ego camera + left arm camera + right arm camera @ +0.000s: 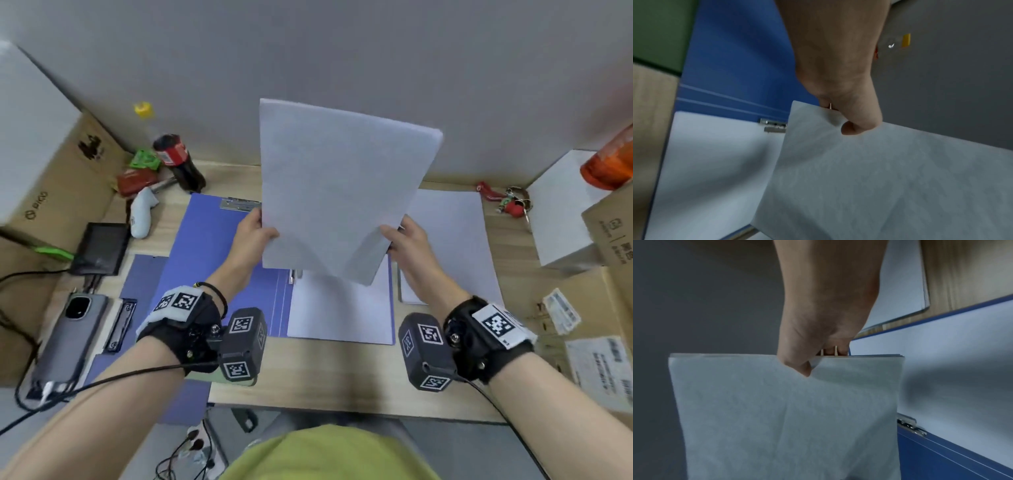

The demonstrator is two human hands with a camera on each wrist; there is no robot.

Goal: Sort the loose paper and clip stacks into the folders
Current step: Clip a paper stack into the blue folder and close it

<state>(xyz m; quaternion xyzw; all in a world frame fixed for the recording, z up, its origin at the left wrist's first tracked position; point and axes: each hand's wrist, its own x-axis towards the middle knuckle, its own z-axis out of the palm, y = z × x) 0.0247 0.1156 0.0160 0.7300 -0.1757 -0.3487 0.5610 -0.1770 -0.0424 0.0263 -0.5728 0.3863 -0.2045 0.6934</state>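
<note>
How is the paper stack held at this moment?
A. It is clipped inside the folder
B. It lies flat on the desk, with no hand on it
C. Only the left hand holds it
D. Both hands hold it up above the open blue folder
D: the left hand and right hand each pinch a lower corner of the paper stack, raised above the open folder.

1. White matt paper stack is looking smooth, w/ faint grain.
2. Open blue plastic folder is showing slight sheen; its silver metal clip is glinting.
3. Light wood-grain desk is looking matt.
4. Grey slab phone is looking satin.
</note>
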